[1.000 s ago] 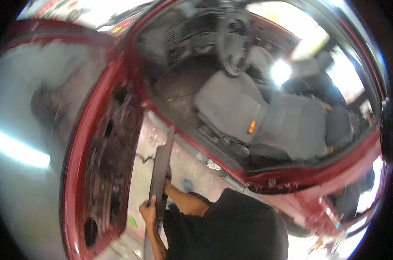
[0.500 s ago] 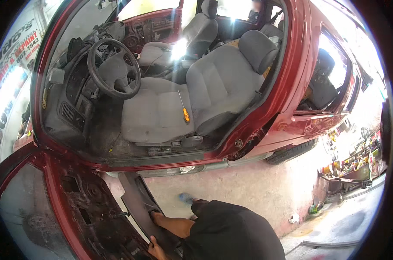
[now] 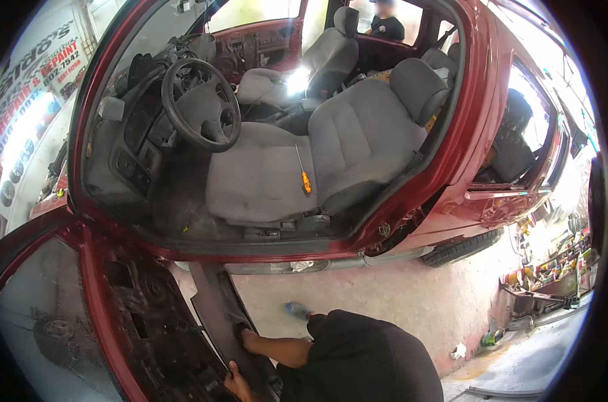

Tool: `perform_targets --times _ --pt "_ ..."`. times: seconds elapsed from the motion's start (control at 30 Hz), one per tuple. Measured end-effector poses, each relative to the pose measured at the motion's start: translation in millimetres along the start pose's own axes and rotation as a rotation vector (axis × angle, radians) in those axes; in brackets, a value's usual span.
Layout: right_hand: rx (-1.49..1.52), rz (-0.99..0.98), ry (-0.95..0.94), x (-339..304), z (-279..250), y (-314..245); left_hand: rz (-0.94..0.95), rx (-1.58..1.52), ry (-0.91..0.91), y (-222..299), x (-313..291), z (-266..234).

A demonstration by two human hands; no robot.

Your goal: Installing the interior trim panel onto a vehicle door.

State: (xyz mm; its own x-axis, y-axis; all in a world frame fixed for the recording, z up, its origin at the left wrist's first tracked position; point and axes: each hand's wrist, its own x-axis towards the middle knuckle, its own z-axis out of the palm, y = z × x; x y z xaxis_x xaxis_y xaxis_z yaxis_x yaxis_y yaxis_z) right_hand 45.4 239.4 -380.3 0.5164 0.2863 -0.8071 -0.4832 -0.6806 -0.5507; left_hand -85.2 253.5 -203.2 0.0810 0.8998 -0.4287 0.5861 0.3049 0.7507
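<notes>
At the bottom edge, beside the open red car door [image 3: 96, 315], both hands grip a dark door trim panel [image 3: 217, 315] standing against the door's bare inner side. Left hand [image 3: 235, 385] clasps the panel's lower edge, partly cut off by the frame. Right hand [image 3: 249, 338] has its fingers tucked into the panel's recess, tips hidden. Inside the car cabin: grey driver seat [image 3: 264, 177] carrying an orange-handled screwdriver [image 3: 302, 173], and a steering wheel [image 3: 202, 110]. Black-clad torso hides the panel's lower end.
</notes>
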Motion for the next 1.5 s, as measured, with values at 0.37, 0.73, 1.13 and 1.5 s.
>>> perform_targets --times 0.37,0.73,1.13,1.5 --pt "-0.436 -0.261 -0.263 -40 -64 -42 0.053 0.008 -0.049 52 -48 -26" --pt "-0.107 -0.267 -0.445 -61 -142 -102 0.045 -0.038 0.094 123 -44 -30" --pt "-1.03 -0.821 -0.235 -140 -169 -137 0.079 0.081 0.231 128 -45 -20" --pt "-1.098 -0.794 -0.228 -126 -195 -203 0.144 -0.031 0.16 137 -11 -36"
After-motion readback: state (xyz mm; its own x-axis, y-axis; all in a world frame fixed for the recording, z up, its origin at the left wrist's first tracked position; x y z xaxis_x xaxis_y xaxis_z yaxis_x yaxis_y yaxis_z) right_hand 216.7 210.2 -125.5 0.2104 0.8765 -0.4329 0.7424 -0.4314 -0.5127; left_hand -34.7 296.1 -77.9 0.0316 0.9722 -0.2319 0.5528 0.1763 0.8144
